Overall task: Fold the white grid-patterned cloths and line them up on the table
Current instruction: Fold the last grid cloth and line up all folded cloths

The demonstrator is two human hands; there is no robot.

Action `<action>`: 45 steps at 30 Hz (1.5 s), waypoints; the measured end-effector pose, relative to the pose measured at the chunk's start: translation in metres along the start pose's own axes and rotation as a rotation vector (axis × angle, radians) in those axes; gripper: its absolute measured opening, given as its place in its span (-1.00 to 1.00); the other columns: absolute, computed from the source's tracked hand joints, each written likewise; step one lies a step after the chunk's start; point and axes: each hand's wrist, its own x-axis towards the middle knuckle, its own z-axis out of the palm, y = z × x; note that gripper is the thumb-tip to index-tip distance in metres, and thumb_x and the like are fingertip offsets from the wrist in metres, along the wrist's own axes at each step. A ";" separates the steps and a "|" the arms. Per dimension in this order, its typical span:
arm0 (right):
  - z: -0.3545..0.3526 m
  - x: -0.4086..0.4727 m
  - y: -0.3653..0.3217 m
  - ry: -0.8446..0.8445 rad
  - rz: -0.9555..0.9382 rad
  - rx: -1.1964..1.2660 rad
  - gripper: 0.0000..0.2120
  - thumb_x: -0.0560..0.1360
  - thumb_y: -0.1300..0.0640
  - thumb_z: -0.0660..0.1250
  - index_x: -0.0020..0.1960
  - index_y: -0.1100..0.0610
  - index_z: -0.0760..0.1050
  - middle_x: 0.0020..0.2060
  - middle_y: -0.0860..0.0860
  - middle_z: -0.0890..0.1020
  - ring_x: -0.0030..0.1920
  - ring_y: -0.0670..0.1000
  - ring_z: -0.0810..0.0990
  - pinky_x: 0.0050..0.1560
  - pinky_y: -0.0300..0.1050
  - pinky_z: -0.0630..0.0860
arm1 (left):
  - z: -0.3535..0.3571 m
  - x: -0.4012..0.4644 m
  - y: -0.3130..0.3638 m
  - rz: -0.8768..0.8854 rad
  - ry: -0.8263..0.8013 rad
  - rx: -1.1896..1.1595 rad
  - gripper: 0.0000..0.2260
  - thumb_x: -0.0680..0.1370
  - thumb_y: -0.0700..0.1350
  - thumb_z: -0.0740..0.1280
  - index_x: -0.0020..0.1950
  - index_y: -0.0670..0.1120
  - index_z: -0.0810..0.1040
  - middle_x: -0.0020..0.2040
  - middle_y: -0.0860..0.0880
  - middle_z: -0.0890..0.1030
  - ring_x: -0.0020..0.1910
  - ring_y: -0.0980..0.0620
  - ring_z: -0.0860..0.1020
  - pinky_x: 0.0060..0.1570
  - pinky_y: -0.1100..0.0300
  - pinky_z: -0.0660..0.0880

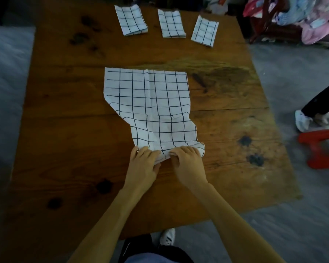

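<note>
Head view: brown wooden counter [65,130], dark knots and stains, grey floor around. Unfolded grid cloth [150,103] at centre. Left hand [142,164] and right hand [188,162] at 6 o'clock, each grip pinching cloth's near edge, fingers curled over hem. Three folded cloths [170,23] lined up at 12 o'clock. Red stool [319,147] at 3 o'clock, another person's shoe beside it. Colourful fabric pile [302,18] at 1 o'clock. No readable writing.

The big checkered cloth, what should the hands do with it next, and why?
Probably lift the near edge and carry it over to the far edge. Both the left hand and right hand already pinch that edge, the big cloth lies spread out, and three folded cloths wait in a row.
</note>
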 end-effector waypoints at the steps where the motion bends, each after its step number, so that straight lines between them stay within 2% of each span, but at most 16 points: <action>1: -0.007 0.003 0.000 0.029 -0.017 0.008 -0.86 0.55 0.20 0.29 0.06 0.11 0.59 -0.04 0.01 0.66 0.05 0.05 0.58 0.26 -0.02 0.35 | -0.005 0.004 0.002 0.000 0.048 -0.001 -0.73 0.49 -0.07 0.40 0.17 -0.07 0.56 0.05 -0.04 0.61 0.16 -0.07 0.51 0.39 -0.06 0.16; 4: -0.030 0.009 0.003 0.140 -0.057 0.047 -0.87 0.53 0.23 0.31 0.04 0.13 0.60 -0.06 0.01 0.68 0.02 0.05 0.60 0.24 0.00 0.38 | -0.026 0.014 0.012 -0.003 0.122 0.005 -0.87 0.45 -0.12 0.44 -0.04 -0.09 0.57 -0.16 -0.01 0.61 -0.09 -0.04 0.56 0.26 -0.04 0.33; 9: -0.074 0.019 0.019 0.271 -0.137 0.067 -0.88 0.54 0.21 0.33 0.04 0.11 0.61 -0.07 -0.01 0.68 0.01 0.04 0.61 0.26 -0.02 0.33 | -0.067 0.024 0.044 0.072 0.227 0.120 -0.88 0.41 -0.10 0.48 -0.15 -0.11 0.60 -0.25 -0.02 0.61 -0.20 -0.06 0.54 0.09 0.00 0.39; 14: -0.132 0.025 0.037 0.374 -0.222 0.102 -0.90 0.55 0.19 0.32 -0.01 0.12 0.62 -0.10 0.00 0.68 -0.03 0.06 0.61 0.17 -0.07 0.31 | -0.110 0.023 0.101 0.046 0.276 0.147 -0.79 0.47 0.00 0.43 -0.03 -0.13 0.59 -0.15 -0.02 0.60 -0.14 -0.02 0.50 -0.07 0.10 0.39; 18: -0.171 0.022 0.052 0.412 -0.237 0.133 -0.84 0.59 0.12 0.27 0.09 0.08 0.60 0.04 -0.02 0.66 0.13 0.03 0.56 0.29 -0.05 0.28 | -0.134 0.019 0.152 -0.066 0.264 0.191 -0.87 0.55 0.01 0.32 -0.06 -0.04 0.51 -0.20 0.04 0.54 -0.23 0.03 0.51 -0.23 0.14 0.44; 21: -0.184 0.008 0.056 0.463 -0.182 0.211 -0.78 0.57 0.11 0.29 0.19 0.09 0.54 0.17 0.00 0.56 0.26 0.02 0.44 0.32 -0.06 0.26 | -0.136 0.019 0.187 -0.115 0.330 0.267 -0.88 0.56 -0.02 0.30 -0.01 -0.06 0.51 -0.21 0.03 0.54 -0.28 0.05 0.48 -0.29 0.18 0.41; 24: -0.189 -0.014 0.055 0.580 -0.041 0.435 -0.82 0.52 0.10 0.34 0.11 0.08 0.49 0.08 -0.01 0.51 0.12 -0.05 0.45 0.18 -0.15 0.38 | -0.126 0.023 0.216 -0.178 0.379 0.271 -0.87 0.57 -0.04 0.31 0.06 -0.07 0.51 -0.20 0.04 0.53 -0.30 0.10 0.44 -0.33 0.26 0.32; 27: -0.195 -0.031 0.056 0.467 0.229 0.765 -0.79 0.52 -0.06 0.32 0.05 0.06 0.48 -0.03 -0.09 0.52 -0.03 -0.12 0.49 0.03 -0.17 0.49 | -0.112 0.027 0.237 -0.199 0.403 0.283 -0.89 0.56 -0.05 0.32 0.03 -0.06 0.51 -0.15 0.01 0.62 -0.28 0.07 0.52 -0.33 0.24 0.39; 30: -0.192 -0.029 0.062 0.222 0.381 0.988 -0.49 0.46 -0.32 0.27 0.17 0.07 0.49 -0.05 -0.11 0.55 -0.10 -0.18 0.52 -0.16 -0.23 0.42 | -0.097 0.027 0.257 -0.160 0.389 0.303 -0.95 0.59 -0.09 0.28 0.00 -0.05 0.50 -0.19 0.02 0.61 -0.33 0.08 0.47 -0.33 0.22 0.36; 33: -0.195 -0.020 0.062 0.091 0.506 1.118 -0.21 0.24 -0.46 0.27 0.22 0.12 0.51 -0.08 -0.03 0.55 -0.13 -0.05 0.49 -0.12 -0.14 0.46 | -0.081 0.020 0.272 -0.084 0.329 0.302 -0.93 0.61 -0.12 0.24 0.04 -0.05 0.50 -0.13 0.02 0.61 -0.21 0.07 0.58 -0.19 0.23 0.48; 34: -0.195 -0.017 0.064 0.062 0.519 1.093 -0.26 0.27 -0.39 0.32 0.24 0.11 0.51 -0.08 -0.01 0.56 -0.13 -0.03 0.48 -0.11 -0.10 0.47 | -0.077 0.017 0.277 -0.064 0.286 0.310 -0.92 0.60 -0.12 0.25 0.06 -0.04 0.50 -0.09 0.01 0.62 -0.17 0.06 0.60 -0.13 0.22 0.50; 36: -0.197 -0.014 0.069 0.044 0.535 1.059 -0.52 0.45 -0.07 0.37 0.31 0.10 0.48 -0.10 0.02 0.62 -0.19 -0.02 0.52 -0.15 -0.09 0.52 | -0.075 0.011 0.285 -0.032 0.173 0.341 -0.85 0.58 -0.02 0.28 0.11 -0.02 0.50 -0.05 0.02 0.61 -0.12 0.06 0.59 -0.07 0.20 0.51; 38: -0.199 -0.013 0.077 0.077 0.518 1.035 -0.75 0.56 0.16 0.29 0.23 0.07 0.50 -0.25 0.01 0.61 -0.32 -0.06 0.51 -0.28 -0.17 0.53 | -0.084 0.005 0.290 -0.040 0.090 0.306 -0.74 0.53 0.11 0.30 0.13 0.01 0.52 -0.04 0.05 0.60 -0.10 0.07 0.57 -0.08 0.19 0.47; 40: -0.203 -0.013 0.082 0.146 0.444 0.956 -0.90 0.60 0.19 0.22 0.05 0.06 0.50 -0.38 -0.04 0.53 -0.42 -0.12 0.43 -0.48 -0.34 0.39 | -0.107 0.006 0.291 -0.080 0.070 0.179 -0.72 0.51 0.13 0.29 0.17 0.06 0.52 -0.01 0.09 0.59 -0.13 0.10 0.56 -0.11 0.20 0.48; 42: -0.209 -0.010 0.080 0.197 0.352 0.865 -0.89 0.60 0.18 0.22 0.01 0.10 0.53 -0.34 -0.06 0.51 -0.46 -0.17 0.37 -0.57 -0.41 0.24 | -0.135 0.015 0.286 -0.069 0.121 0.109 -0.75 0.56 0.05 0.24 0.22 0.07 0.48 0.06 0.08 0.58 -0.12 0.12 0.56 -0.11 0.22 0.52; 45: -0.221 -0.008 0.071 0.193 0.162 0.703 -0.80 0.59 0.19 0.24 0.16 0.13 0.58 -0.20 -0.04 0.57 -0.41 -0.21 0.42 -0.50 -0.44 0.26 | -0.164 0.040 0.274 0.070 0.169 0.197 -0.55 0.56 -0.20 0.21 0.44 0.05 0.28 0.37 0.01 0.40 0.31 0.05 0.39 0.27 0.12 0.36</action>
